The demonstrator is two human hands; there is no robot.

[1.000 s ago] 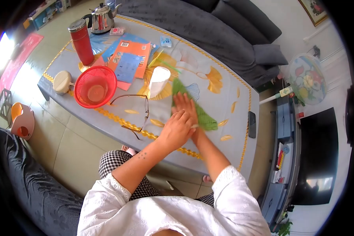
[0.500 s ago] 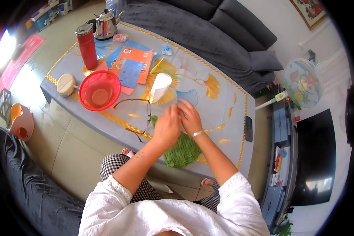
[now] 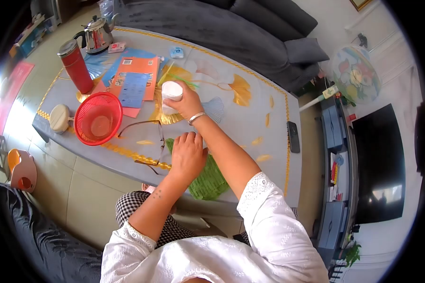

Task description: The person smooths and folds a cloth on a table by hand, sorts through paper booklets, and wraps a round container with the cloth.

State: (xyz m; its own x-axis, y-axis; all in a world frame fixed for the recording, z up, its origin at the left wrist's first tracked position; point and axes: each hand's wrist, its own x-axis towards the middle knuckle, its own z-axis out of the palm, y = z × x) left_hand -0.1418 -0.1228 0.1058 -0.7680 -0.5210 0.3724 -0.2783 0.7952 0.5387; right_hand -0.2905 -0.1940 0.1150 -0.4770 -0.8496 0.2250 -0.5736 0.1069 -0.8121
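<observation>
Right hand [image 3: 188,103] forward, left hand [image 3: 188,156] nearer

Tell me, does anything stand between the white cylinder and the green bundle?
Yes: in this view, the left hand stands between them, hiding part of the green bundle. The glasses lie to the side. The right hand holds the white cylinder.

The white, round, tube-shaped thing [image 3: 172,91] is in the right hand [image 3: 188,101], with the fingers and thumb around its side. Its pale, round end points up. I cannot tell if its bottom touches the grey table [image 3: 277,158]. The green, crinkly, soft-looking sheet [image 3: 208,183] lies on the table, at the edge close to the person. It is full of little wrinkles. The left hand [image 3: 189,153] is over part of it, and green peeks out on both sides.
</observation>
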